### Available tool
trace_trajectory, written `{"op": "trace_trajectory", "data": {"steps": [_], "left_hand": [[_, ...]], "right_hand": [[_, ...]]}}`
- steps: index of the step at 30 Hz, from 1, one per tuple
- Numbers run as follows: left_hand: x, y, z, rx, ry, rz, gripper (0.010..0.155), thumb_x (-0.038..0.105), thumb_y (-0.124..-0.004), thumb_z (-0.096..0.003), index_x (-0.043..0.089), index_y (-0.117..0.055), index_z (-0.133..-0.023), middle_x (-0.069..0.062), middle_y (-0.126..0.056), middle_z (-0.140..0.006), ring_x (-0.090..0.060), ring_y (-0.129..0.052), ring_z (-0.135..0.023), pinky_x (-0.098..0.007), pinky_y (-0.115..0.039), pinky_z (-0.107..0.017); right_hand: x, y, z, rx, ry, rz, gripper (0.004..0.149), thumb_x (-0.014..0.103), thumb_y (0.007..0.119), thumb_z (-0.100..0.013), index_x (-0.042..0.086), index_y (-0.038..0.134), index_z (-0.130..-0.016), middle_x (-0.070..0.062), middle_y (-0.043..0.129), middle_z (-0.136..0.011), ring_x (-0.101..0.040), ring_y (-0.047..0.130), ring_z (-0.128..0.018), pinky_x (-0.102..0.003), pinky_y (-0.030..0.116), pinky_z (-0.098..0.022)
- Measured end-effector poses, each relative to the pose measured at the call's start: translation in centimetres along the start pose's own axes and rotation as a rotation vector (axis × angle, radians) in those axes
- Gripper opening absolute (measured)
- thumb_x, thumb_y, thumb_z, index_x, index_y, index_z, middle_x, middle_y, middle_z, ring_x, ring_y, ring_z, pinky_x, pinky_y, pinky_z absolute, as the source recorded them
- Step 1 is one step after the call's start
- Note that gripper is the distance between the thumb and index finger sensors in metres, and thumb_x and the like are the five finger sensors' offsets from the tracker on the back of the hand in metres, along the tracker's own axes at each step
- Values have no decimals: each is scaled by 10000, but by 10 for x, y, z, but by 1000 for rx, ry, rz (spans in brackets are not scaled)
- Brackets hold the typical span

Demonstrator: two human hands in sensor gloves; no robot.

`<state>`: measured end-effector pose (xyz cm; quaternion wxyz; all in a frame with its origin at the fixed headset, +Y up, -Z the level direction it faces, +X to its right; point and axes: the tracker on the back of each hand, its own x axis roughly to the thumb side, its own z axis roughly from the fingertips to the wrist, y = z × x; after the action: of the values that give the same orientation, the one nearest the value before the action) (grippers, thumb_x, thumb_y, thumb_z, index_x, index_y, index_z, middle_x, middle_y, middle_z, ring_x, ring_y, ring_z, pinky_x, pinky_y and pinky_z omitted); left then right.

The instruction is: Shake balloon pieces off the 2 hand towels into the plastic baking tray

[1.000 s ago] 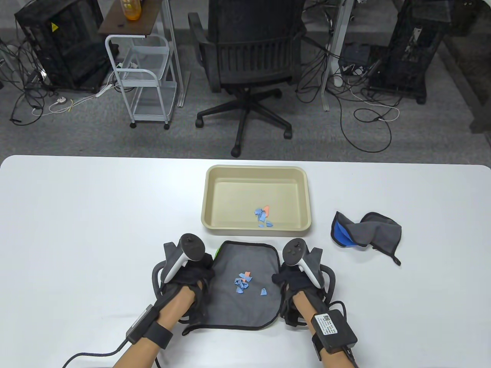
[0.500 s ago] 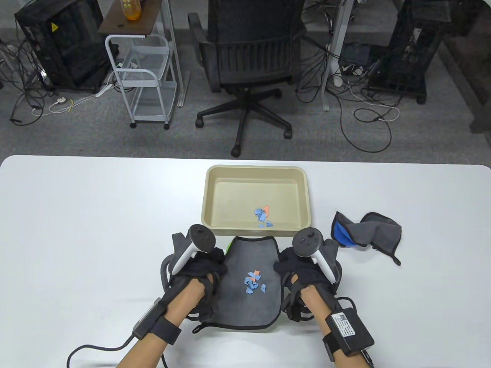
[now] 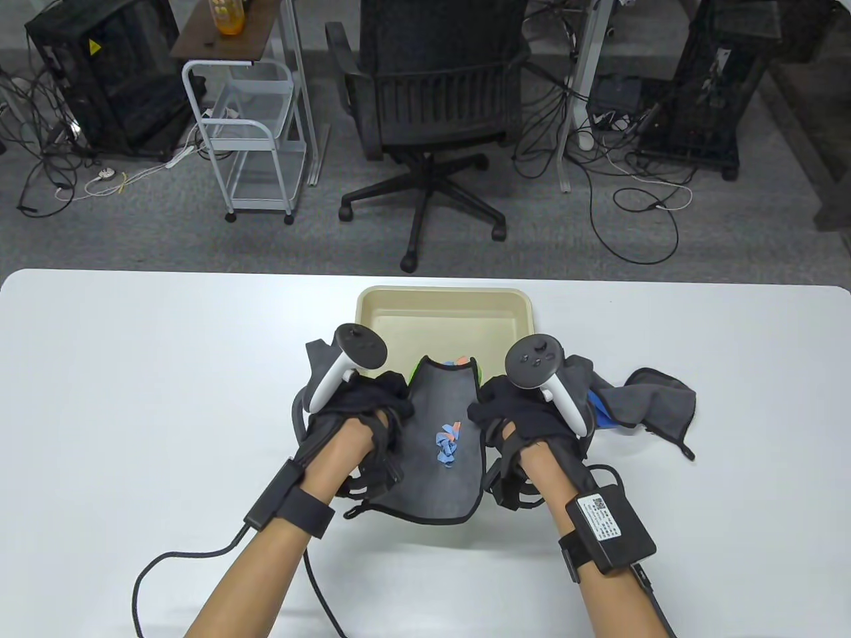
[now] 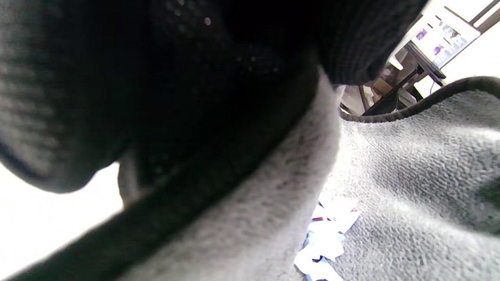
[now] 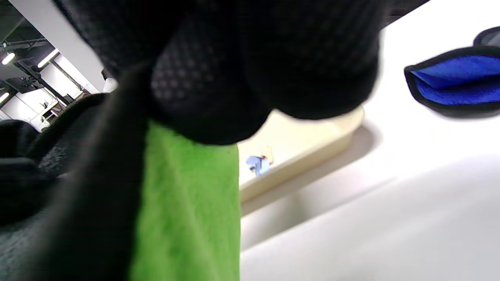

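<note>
Balloon pieces point(image 3: 447, 446), small blue and orange scraps, are sitting in the sag of the grey hand towel with black trim and a green underside point(image 3: 444, 465) that we are holding slung between us, our left hand point(image 3: 362, 409) pinching its left edge and our right hand point(image 3: 515, 409) clamped on its right. Directly beyond its far edge is lying the beige plastic baking tray point(image 3: 445, 299), so we are judging a forward tilt. Farther right, the crumpled grey and blue towel point(image 3: 655, 402) is resting on the white table point(image 3: 133, 399).
</note>
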<state>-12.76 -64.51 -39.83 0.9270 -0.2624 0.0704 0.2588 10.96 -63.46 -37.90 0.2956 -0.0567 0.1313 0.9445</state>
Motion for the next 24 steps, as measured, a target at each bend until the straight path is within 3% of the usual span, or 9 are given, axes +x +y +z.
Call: {"op": "trace_trajectory", "data": {"steps": [11,21,24], "left_hand": [[38,41,-34,12,23,103,388,432,-769,-384,414,-681,-761,73,-1031,-468,-192,-1213,-270,-357,-1013,-165],[57,67,-62,159,-6,267,392,377,-783,-380,414,-675,-754,60,-987,-628,-245,-1164,-525,-401,-992,-342],[61,72,-72,195,-67,342,403,349,-789,-379,422,-661,-754,70,-957,-682,-244,-1131,-608,-401,-976,-400]], "right_hand": [[17,-43,-44,-29,53,-102,406,380,879,-391,265,757,-760,-49,788,-941,8,1050,-357,-179,953,-245],[21,-62,-82,-236,-1,-218,395,380,881,-379,296,758,-745,-10,799,-936,15,1051,-440,-187,966,-328],[25,-62,-89,-313,-18,-240,392,381,887,-372,310,760,-736,8,807,-930,20,1052,-465,-186,971,-353]]}}
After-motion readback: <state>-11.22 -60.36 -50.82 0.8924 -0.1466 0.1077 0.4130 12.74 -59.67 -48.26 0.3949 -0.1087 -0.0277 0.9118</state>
